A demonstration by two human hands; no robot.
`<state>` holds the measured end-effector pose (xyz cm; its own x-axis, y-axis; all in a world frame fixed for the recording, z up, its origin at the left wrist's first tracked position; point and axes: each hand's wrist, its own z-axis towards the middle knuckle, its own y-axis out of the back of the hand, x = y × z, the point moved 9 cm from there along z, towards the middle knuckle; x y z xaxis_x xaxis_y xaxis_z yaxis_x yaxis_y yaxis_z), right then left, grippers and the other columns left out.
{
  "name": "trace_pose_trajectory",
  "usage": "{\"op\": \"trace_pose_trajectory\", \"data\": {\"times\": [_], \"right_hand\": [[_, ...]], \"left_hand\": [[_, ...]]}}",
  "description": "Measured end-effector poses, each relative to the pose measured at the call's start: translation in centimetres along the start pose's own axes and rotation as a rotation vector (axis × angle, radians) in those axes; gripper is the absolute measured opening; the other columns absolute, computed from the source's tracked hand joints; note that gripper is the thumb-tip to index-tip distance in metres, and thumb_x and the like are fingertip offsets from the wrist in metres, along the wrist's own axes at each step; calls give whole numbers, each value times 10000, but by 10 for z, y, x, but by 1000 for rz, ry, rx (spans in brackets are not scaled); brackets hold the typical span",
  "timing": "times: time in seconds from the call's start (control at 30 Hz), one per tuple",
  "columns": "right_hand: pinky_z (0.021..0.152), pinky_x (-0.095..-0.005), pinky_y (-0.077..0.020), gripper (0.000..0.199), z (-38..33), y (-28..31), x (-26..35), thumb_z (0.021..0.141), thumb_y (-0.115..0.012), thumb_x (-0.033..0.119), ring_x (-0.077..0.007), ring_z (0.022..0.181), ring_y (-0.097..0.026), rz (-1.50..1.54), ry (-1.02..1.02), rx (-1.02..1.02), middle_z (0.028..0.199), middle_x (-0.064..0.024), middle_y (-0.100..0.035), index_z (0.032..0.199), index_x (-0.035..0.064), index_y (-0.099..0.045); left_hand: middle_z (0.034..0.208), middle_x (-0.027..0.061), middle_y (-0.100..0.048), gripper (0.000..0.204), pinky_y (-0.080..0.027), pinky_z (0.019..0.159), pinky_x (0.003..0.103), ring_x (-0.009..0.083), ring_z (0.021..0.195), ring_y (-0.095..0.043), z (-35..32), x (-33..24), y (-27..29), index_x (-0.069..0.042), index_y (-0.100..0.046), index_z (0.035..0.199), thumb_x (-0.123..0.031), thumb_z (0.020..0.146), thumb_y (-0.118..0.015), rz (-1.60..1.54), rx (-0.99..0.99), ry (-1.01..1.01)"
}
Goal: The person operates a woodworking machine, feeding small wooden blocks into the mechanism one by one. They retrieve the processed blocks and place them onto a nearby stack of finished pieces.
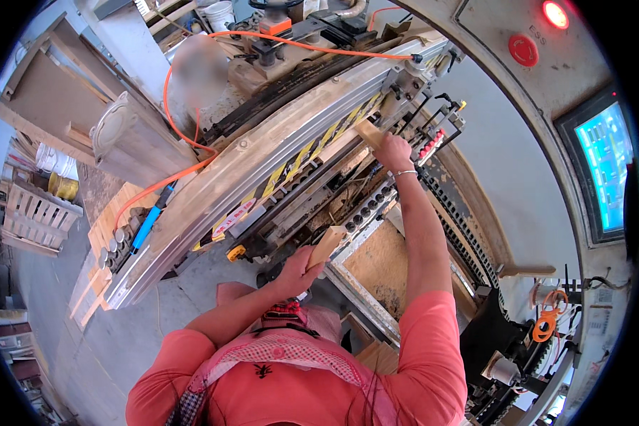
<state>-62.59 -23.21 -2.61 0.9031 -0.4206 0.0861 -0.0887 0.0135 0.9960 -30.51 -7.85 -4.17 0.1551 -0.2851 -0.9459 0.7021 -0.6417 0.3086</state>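
Note:
My left hand (296,272) is closed round one end of a short wooden block (326,246), held low at the near side of a woodworking machine. Farther off, my right arm stretches forward, and my right hand (394,152) grips a second wooden piece (368,133) beside the machine's metal rail. Between the hands lies the machine bed, with a row of black round knobs (370,206) along a pale strip. Yellow-and-black striped tape (291,165) runs along the beam to the left of the right hand. The fingertips under both pieces are partly hidden.
A sawdust-filled tray (376,259) sits below my right forearm. An orange air hose (263,37) loops over the beam to a blue air gun (149,222). A control panel with a lit screen (606,165) and a red stop button (523,50) stands at right; black cable chains (468,231) run beside it.

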Motion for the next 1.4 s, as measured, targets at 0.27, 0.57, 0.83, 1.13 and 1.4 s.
{"op": "trace_pose_trajectory", "data": {"times": [0.27, 0.57, 0.83, 1.13, 1.4], "right_hand": [[746, -382, -507, 207, -2, 8, 2, 699, -586, 152, -310, 863, -629, 10, -72, -22, 890, -172, -646, 857, 30, -641], [773, -367, -504, 315, 9, -9, -5, 651, -679, 247, -299, 882, -619, -15, -90, 77, 910, -162, -639, 877, 31, -642], [758, -374, -511, 233, 8, -2, 1, 679, -615, 187, -307, 869, -630, 16, -100, 65, 894, -170, -649, 838, 23, -662], [741, -384, -519, 182, 6, 4, 9, 663, -600, 129, -303, 853, -638, 9, -52, 43, 883, -150, -654, 819, 68, -671], [729, -402, -521, 271, 5, 7, 21, 672, -654, 263, -319, 836, -641, -71, 48, 24, 885, -186, -651, 820, 37, -653]], "left_hand": [[865, 136, -585, 226, -459, 663, 333, 267, 745, -596, 3, -2, 1, -41, -562, 1023, -170, 838, -560, 13, 2, 2], [916, 146, -563, 231, -431, 750, 356, 304, 840, -551, 5, -3, -2, -26, -560, 1018, -157, 828, -565, 8, 32, -15], [939, 141, -567, 232, -433, 755, 356, 307, 880, -559, 6, -6, -4, -32, -554, 1020, -136, 814, -569, 54, 47, -14], [941, 154, -546, 272, -424, 766, 368, 326, 888, -528, 3, 5, -7, -26, -535, 1034, -155, 801, -590, 63, 71, 11], [939, 177, -542, 303, -407, 812, 403, 343, 925, -497, -1, -1, -9, 2, -518, 1032, -169, 792, -587, 93, 46, -119]]}}
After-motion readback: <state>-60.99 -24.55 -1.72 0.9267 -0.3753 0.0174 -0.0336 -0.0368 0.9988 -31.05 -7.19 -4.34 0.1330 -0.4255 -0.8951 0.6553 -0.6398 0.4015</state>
